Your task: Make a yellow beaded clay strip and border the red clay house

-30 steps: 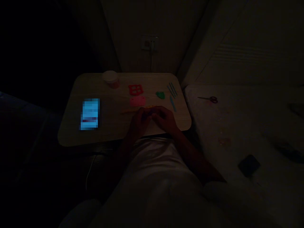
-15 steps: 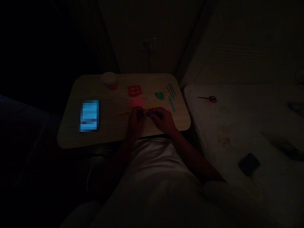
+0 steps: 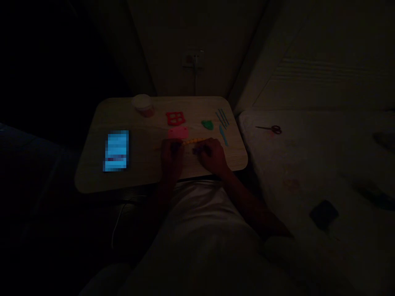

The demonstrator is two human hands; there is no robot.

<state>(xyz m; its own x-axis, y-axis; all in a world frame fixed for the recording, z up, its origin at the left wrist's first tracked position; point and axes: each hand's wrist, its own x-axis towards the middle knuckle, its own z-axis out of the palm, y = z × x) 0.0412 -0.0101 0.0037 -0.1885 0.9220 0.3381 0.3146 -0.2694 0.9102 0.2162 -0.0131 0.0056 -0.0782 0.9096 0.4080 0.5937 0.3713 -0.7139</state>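
The room is very dark. My left hand (image 3: 171, 156) is over the front of the small table, its fingers curled; whatever they hold is lost in shadow. To its right, my right hand (image 3: 212, 157) pinches a small dark purple lump (image 3: 195, 151) at its fingertips. A gap separates the two hands. Just behind them lies a bumpy yellow-orange strip (image 3: 193, 141), partly covered by the fingers. Beyond it are a pink flat piece (image 3: 178, 132) with small holes and a red window-shaped frame (image 3: 175, 118).
On the wooden table (image 3: 92, 176) are a glowing phone (image 3: 116, 150), a tub (image 3: 142, 105), a green lump (image 3: 207, 124), thin sticks (image 3: 222, 117) and a light-blue plastic knife (image 3: 223, 135). Scissors (image 3: 271, 129) and a dark square object (image 3: 324, 213) lie on the pale surface at right.
My hands have drawn apart, the left one moving leftward. More of the yellow-orange strip shows between them. The purple lump stays by my right fingertips, slightly nearer to me.
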